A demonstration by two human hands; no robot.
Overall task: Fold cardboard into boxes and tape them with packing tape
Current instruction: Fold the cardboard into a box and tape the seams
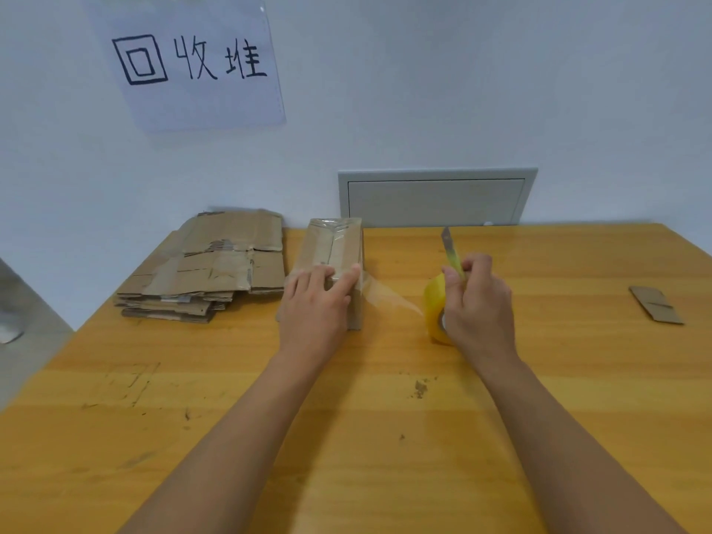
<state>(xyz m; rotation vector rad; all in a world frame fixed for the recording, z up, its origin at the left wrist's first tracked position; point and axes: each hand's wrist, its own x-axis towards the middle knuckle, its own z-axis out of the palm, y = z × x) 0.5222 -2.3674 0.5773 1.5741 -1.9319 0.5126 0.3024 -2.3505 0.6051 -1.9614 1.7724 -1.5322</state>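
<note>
Head camera view: the left hand [315, 302] lies flat, fingers straight, pressing on the near top edge of a small cardboard box [334, 251] that stands at the middle of the wooden table [192, 418], towards the far side. The right hand [477, 302], just right of the box, grasps two things at once: a yellow utility knife [451, 253], its blade pointing up and away, and a yellowish roll of packing tape [435, 310] standing on the table. A clear strip of tape [389, 296] stretches taut from the box's near right corner across to the roll. Clear tape already covers the box's top seam.

Left of the box, touching the far wall, lies a stack of flattened cardboard [208, 264]. A small cardboard scrap [656, 304] lies well apart at the right. A handwritten paper sign [188, 59] hangs on the wall.

The step in hand seems to be sealing this box; the next move likely calls for bringing the blade down across the taut strip near the roll while the left hand keeps the box steady.
</note>
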